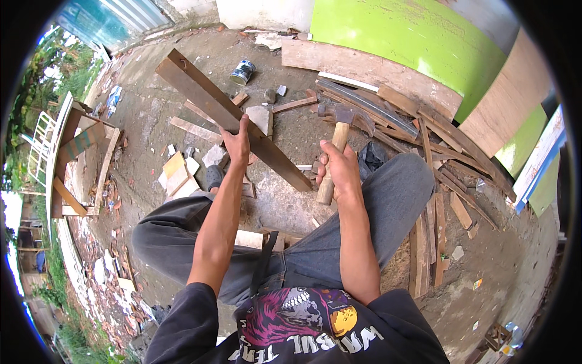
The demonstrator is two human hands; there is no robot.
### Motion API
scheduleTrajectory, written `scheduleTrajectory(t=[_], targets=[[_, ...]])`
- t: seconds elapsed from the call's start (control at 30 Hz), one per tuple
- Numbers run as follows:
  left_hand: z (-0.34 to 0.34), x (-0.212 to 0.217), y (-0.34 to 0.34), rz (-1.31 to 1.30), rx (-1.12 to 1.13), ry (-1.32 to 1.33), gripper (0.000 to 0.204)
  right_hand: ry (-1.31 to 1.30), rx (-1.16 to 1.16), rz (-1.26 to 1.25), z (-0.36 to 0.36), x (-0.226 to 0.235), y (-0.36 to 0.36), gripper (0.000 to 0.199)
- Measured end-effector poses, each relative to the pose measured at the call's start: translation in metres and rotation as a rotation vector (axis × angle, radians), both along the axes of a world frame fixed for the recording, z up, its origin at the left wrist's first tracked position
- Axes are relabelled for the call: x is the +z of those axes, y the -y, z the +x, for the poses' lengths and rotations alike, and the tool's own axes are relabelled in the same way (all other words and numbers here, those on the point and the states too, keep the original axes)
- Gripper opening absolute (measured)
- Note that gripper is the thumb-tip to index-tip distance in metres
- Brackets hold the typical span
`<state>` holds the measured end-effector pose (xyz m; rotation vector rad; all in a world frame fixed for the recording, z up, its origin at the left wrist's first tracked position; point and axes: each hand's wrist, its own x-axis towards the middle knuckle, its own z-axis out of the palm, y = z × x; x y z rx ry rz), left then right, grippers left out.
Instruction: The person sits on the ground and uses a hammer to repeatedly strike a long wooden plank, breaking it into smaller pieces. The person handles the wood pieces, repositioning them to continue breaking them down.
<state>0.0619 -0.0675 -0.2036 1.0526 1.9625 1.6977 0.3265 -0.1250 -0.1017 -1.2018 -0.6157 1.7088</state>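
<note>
Where the beam [212,104] ends, open room separates the hammer [341,134].

Hammer [341,134] and wooden beam [209,100] in hands [237,145]

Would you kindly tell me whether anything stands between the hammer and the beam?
Nothing visible does: the hammer, in the right hand, and the beam, held by the left hand, have only an open gap between them.
</note>
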Motion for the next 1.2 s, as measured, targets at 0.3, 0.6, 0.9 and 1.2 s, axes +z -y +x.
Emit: scheduleTrajectory(t=[0.3, 0.6, 0.9, 1.2], targets=[[-0.041, -0.013, -0.001, -0.052, -0.102, 0.210, 0.070, 0.074, 0.106, -0.051, -0.022, -0.010, -0.004, 0.020], [-0.048, -0.054, -0.035, -0.197, -0.141, 0.274, 0.082, 0.186, 0.160, -0.097, -0.038, -0.022, -0.007, 0.022], [-0.005, -0.124, -0.065, -0.440, -0.239, 0.445, 0.083, 0.307, 0.172, -0.211, -0.044, -0.052, -0.002, 0.021], [0.001, -0.221, -0.080, -0.776, -0.233, 0.052, 0.095, 0.354, 0.100, -0.304, -0.031, -0.085, -0.003, 0.021]])
